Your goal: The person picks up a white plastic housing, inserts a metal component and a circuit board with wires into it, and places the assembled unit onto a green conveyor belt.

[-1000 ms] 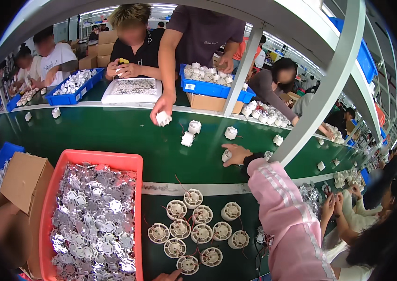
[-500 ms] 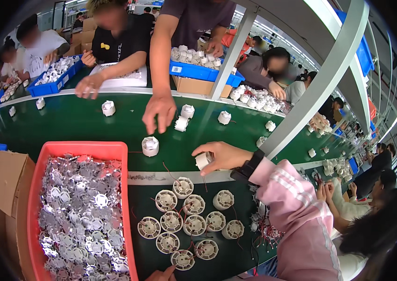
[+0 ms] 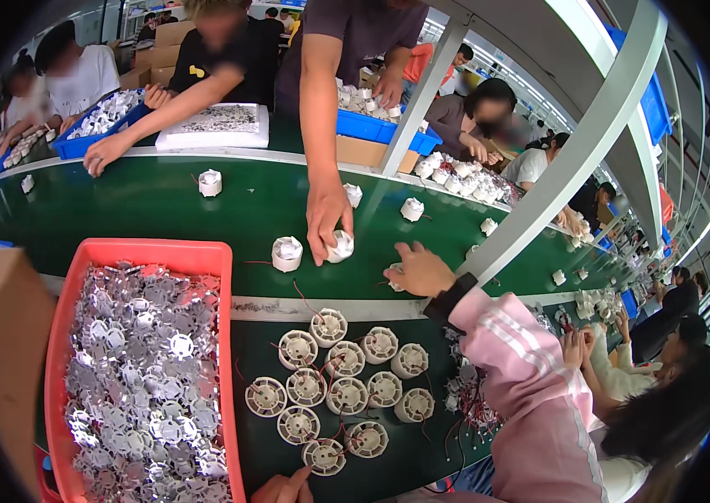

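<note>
My right hand (image 3: 423, 272), with a dark wristband and a pink sleeve, reaches over the green belt. Its fingers are spread around a white motor housing (image 3: 394, 275), partly hidden by the hand; a firm grip does not show. At the bottom edge, my left hand (image 3: 284, 488) points a finger at the nearest round housing (image 3: 324, 457), touching or almost touching its rim. That one belongs to a cluster of several white housings (image 3: 346, 396) with spoked faces and thin red wires, on the dark green worktop (image 3: 242, 469).
A red bin (image 3: 222, 335) full of silvery stamped plates stands left, beside a cardboard box (image 3: 3, 352). Across the belt, a co-worker's hand (image 3: 328, 214) grips another housing (image 3: 340, 246). More housings ride the belt. A grey post (image 3: 573, 142) rises at right, near wired parts (image 3: 472, 398).
The housing in my right hand now seems to stand in the cluster; that hand is at another on the belt. A co-worker's hand has taken hold of a housing. My left hand stays put.
</note>
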Demonstrator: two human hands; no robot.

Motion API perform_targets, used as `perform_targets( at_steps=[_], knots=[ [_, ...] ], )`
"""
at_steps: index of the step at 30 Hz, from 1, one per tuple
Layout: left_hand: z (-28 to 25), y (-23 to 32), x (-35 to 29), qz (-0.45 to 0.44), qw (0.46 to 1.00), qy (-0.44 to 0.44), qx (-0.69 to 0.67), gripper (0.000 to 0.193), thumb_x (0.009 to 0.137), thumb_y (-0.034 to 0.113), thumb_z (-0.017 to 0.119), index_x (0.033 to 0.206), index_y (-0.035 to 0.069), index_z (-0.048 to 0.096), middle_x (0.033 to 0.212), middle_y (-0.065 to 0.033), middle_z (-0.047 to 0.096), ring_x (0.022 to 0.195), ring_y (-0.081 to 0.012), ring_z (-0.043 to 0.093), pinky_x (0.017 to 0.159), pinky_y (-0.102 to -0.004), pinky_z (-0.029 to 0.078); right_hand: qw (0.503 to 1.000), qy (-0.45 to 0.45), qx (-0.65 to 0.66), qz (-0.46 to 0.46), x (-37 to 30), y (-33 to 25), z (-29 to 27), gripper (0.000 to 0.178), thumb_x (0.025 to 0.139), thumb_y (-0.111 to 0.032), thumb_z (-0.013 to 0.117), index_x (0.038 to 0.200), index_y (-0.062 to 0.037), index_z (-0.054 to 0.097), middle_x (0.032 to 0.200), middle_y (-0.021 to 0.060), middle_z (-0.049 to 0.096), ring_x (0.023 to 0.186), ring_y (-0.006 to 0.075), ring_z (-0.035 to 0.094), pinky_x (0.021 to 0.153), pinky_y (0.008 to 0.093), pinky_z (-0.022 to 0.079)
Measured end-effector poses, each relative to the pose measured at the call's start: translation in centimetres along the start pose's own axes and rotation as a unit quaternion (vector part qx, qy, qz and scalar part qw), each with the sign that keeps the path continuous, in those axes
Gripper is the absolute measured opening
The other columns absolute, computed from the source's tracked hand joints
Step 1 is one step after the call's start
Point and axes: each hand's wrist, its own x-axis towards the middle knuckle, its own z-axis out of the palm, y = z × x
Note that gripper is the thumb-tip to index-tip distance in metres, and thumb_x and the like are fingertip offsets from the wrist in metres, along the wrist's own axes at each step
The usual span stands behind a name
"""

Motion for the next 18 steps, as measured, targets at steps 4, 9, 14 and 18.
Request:
perform_targets(
  at_steps=[4, 9, 14, 18],
  knots=[
    [0.0, 0.2, 0.2, -0.005, 1.0, -0.008, -0.001, 0.027, 0.082, -0.008, 0.058, 0.108, -0.002, 0.061, 0.069, -0.0175, 0.054, 0.059, -0.0319, 0.055, 0.054, -0.0372, 0.046, 0.992, -0.122, -0.023, -0.025, 1.0, 1.7, 1.0, 0.043, 0.076, -0.021, 0.069, 0.11, -0.0006, 0.054, 0.104, 0.0154, 0.06, 0.095, 0.0252, 0.059, 0.08, 0.0355, 0.049],
    [0.1, -0.4, -0.5, -0.009, 1.0, 0.004, -0.005, 0.027, 0.082, -0.008, 0.058, 0.108, -0.001, 0.061, 0.07, -0.0177, 0.055, 0.06, -0.032, 0.055, 0.055, -0.0372, 0.046, 0.961, -0.217, 0.152, -0.078, -0.6, 1.1, -1.4, 0.043, 0.076, -0.024, 0.07, 0.11, -0.0009, 0.056, 0.099, 0.0127, 0.062, 0.092, 0.0235, 0.06, 0.078, 0.0327, 0.049],
    [0.1, -0.6, -0.3, -0.01, 1.0, -0.011, -0.003, 0.028, 0.081, -0.008, 0.058, 0.108, -0.001, 0.061, 0.072, -0.018, 0.056, 0.061, -0.0322, 0.057, 0.056, -0.0371, 0.047, 0.881, -0.357, 0.2, -0.237, -1.2, 2.5, -0.8, 0.049, 0.072, -0.019, 0.069, 0.114, 0.0012, 0.055, 0.099, 0.0144, 0.064, 0.089, 0.0223, 0.061, 0.077, 0.031, 0.049],
    [-0.1, -0.4, -0.1, -0.009, 1.0, -0.016, 0.004, 0.028, 0.081, -0.008, 0.058, 0.108, -0.001, 0.061, 0.072, -0.018, 0.057, 0.062, -0.032, 0.058, 0.057, -0.0368, 0.047, 0.873, -0.35, 0.186, -0.286, 0.2, 2.2, -2.1, 0.054, 0.072, -0.014, 0.066, 0.123, -0.0027, 0.053, 0.107, 0.0135, 0.062, 0.094, 0.0217, 0.06, 0.082, 0.0314, 0.049]
  ],
)
